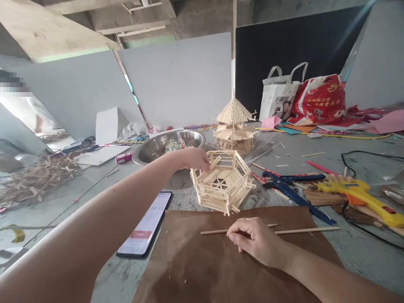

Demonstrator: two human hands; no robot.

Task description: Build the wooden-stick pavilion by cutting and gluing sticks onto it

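A hexagonal frame of thin wooden sticks [234, 198] stands on the grey table, with an open top and slatted floor. Reaching over its left rim, my left hand [198, 160] is closed, its fingertips pinching a short wooden stick [215, 163]. My right hand [254, 240] rests curled over a brown sheet [189, 265] in front of the frame. What its fingers hold is mostly hidden; a tiny light tip shows below them. One stick [213, 232] passes behind that hand, and a longer stick [311, 230] lies to its right.
Behind the frame stands a stick pagoda [234, 126] beside a metal basin [148, 155]. A phone [147, 225] lies left of the sheet. Blue cutters [293, 195] and a yellow glue gun [362, 195] with a black cable lie right. Bags [318, 101] stand at the back.
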